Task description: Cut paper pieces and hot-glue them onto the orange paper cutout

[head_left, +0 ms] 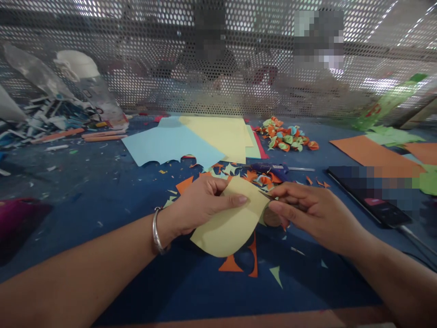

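Observation:
My left hand [205,200] is closed on a pale yellow sheet of paper [221,232], its thumb flat on top. The sheet is tilted, with curved edges. In my right hand [303,209] is a pair of small scissors [265,195]; only the thin dark blade shows, at the sheet's right edge, and the fingers hide the handles. A round brown disc [272,217] lies just under my right fingertips. Orange paper offcuts [231,264] with curved cut-outs lie below the sheet, and more scraps are scattered behind it.
Blue and yellow sheets [213,136] lie at the back, beside a pile of small curled paper pieces [287,136]. A purple-handled tool [269,169] sits nearer. To the right are a phone [368,196] with a cable and orange paper [372,155]. A perforated metal screen [153,59] stands behind.

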### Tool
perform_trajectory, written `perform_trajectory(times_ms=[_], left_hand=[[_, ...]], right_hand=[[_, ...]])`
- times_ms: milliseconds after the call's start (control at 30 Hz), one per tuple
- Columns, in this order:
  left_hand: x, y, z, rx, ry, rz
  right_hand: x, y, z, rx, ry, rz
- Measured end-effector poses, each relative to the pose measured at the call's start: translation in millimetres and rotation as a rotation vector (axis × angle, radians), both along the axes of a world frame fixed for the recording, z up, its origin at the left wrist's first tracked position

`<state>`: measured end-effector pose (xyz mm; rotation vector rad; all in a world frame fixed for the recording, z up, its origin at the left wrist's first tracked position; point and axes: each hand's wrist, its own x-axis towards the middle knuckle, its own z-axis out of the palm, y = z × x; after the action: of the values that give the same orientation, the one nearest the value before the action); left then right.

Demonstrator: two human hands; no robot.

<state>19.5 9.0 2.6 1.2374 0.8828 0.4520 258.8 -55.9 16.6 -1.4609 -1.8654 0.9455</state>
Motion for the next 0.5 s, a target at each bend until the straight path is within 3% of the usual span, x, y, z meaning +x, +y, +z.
perform_trajectory(times_ms=[500], left_hand=[[2.3, 1.7, 0.3, -0.013, 0.052, -0.023]], right_hand=[[-5.0, 0.6, 5.1, -0.008, 0.006, -0.001]])
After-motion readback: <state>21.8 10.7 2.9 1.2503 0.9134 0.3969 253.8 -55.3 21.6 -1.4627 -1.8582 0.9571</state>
